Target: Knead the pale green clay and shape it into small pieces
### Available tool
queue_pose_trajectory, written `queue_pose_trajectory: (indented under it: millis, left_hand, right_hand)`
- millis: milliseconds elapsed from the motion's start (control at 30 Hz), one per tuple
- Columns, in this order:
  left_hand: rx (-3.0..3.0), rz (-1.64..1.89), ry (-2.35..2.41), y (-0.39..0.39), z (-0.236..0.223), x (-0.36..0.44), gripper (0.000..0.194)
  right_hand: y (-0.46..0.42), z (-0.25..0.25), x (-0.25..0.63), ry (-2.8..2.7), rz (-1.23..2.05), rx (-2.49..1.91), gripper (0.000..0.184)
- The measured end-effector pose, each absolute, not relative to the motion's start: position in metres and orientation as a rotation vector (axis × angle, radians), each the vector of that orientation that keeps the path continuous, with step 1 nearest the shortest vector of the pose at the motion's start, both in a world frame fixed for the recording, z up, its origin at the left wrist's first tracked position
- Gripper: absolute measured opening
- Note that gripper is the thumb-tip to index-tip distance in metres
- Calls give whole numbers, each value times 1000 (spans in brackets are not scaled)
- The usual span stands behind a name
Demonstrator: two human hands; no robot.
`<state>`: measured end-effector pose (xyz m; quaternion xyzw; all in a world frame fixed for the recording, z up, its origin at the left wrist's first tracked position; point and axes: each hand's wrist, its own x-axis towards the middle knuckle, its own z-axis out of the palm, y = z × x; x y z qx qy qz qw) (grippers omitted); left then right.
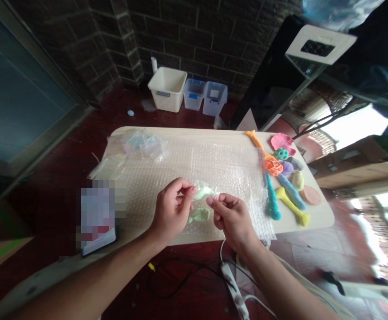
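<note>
My left hand (173, 208) and my right hand (231, 218) are both closed, thumbs against fingers, on opposite ends of a small clear plastic packet (203, 192) with pale green, clay-like stuff in it. They hold it above the table's front part. Just below the packet, another pale green piece (199, 215) shows on the bubble wrap (227, 166); whether it is joined to the packet I cannot tell. The bubble wrap covers much of the light wooden table (322, 218).
Several coloured clay shapes lie at the right, among them a teal stick (272, 200), a yellow bone shape (294, 208) and a pink piece (281, 143). Clear plastic bags (147, 144) lie back left. Bins (169, 89) stand behind the table; a power strip (234, 291) is below its front edge.
</note>
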<state>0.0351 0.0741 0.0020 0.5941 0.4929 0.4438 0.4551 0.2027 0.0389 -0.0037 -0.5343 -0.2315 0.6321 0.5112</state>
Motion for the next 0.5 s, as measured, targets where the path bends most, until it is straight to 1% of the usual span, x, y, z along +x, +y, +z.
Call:
queue_pose_trajectory:
  millis: [167,267,400,467,500]
  left_hand:
    - [1541,1108,1310,86,-3,31,27]
    - [1550,1083,1315,90,-6,30,27]
    - [1457,1054,1265,93,-8,30,28]
    - [1385,1036,1197,94,-7,28,29]
    - [1353,1036,1163,94,-6,28,30]
  right_hand:
    - [39,6,208,-616,1624,-1115,27]
    - [40,9,212,-744,1628,-1112,25]
    - [39,12,219,-1031,1442,-1258,23]
    - [37,11,223,-1083,1320,-1269,16]
    - [36,10,225,-1080,1287,-1241,15]
